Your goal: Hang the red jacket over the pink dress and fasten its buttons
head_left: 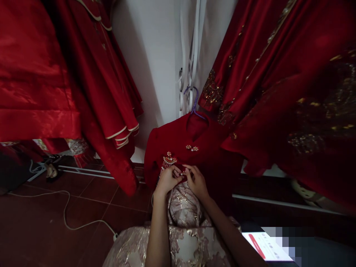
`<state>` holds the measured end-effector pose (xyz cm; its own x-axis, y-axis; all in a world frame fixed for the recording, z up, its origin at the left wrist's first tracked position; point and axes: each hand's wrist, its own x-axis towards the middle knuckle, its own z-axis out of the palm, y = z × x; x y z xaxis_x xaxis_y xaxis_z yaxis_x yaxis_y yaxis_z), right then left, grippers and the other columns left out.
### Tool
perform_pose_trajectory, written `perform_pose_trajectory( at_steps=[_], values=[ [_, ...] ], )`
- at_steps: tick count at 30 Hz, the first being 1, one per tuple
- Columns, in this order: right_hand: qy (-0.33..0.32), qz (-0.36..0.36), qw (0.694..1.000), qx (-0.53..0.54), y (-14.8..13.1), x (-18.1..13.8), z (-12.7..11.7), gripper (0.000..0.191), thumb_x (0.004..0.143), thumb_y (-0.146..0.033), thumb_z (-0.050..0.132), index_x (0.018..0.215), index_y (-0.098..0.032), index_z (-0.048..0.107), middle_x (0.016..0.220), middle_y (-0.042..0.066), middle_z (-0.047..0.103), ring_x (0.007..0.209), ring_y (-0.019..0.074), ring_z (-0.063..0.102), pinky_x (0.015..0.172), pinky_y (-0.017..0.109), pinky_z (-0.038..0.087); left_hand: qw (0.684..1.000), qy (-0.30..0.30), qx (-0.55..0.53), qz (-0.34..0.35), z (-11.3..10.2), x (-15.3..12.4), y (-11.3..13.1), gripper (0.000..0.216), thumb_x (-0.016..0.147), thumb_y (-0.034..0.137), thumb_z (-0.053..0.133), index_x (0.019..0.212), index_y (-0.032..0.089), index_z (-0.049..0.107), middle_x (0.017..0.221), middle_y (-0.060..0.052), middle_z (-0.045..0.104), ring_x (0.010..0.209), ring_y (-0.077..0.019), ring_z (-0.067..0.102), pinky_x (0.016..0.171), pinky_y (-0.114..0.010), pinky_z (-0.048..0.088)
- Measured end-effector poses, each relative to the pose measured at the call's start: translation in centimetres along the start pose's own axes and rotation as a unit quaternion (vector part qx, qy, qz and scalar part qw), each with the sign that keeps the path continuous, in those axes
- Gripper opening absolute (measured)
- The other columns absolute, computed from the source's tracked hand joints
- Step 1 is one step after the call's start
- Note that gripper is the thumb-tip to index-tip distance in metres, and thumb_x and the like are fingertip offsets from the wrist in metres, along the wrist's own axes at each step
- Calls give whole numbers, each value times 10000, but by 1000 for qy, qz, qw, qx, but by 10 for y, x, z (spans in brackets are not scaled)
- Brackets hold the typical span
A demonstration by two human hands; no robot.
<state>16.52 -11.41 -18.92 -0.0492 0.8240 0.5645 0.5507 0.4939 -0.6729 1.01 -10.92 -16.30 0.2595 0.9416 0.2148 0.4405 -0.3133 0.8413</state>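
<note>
A small red garment [178, 142] hangs on a purple hanger [194, 104] against the white wall. It has pearl knot buttons [191, 148] near the collar and a tasselled ornament [168, 161] on its left side. My left hand [167, 180] and my right hand [197, 180] meet at the garment's front, just below the ornament. Both pinch a small pearl fastening [183, 173] between their fingertips. A pale pink brocade cloth [183, 222] lies under my forearms.
Long red satin gowns [97, 85] hang at the left, and gold-embroidered red gowns [278, 92] at the right. A white cable [65, 215] runs over the dark red floor tiles. A lit screen [267, 246] sits at the lower right.
</note>
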Motion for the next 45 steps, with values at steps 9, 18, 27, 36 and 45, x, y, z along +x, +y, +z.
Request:
perform_pose_trajectory(
  at_steps=[9,18,27,36,45],
  values=[
    [4,18,1000,1,-1,1,0,293,893,-323,384,1068,-200,583,902,60,591,773,153,556,724,281,453,998,32,49,37,1,0,9,128,690,161,593,813,170,561,761,4,583,654,-96,534,616,-202,407],
    [8,27,1000,5,1,0,0,268,890,-316,387,1038,-208,582,944,54,612,800,152,565,734,277,444,999,26,7,30,2,3,8,117,689,213,633,783,164,583,758,-9,623,683,-109,577,645,-218,449],
    [9,38,999,14,3,0,2,279,884,-337,383,1032,-196,573,939,61,629,816,157,588,741,281,461,999,34,-37,17,2,3,11,87,718,228,616,765,155,605,757,-33,662,705,-120,615,684,-236,489],
    [7,45,999,24,6,-2,3,297,893,-373,354,1071,-185,500,970,84,618,844,167,598,760,300,472,993,5,-114,-4,4,4,9,180,696,241,642,832,124,628,757,-49,658,701,-118,605,686,-238,492],
    [52,87,995,-2,4,-5,1,279,915,-395,261,919,-193,453,836,68,608,737,170,590,638,269,439,955,-20,-289,-65,11,6,13,368,661,409,690,866,111,618,743,-43,648,631,-111,606,671,-267,513]
  ],
)
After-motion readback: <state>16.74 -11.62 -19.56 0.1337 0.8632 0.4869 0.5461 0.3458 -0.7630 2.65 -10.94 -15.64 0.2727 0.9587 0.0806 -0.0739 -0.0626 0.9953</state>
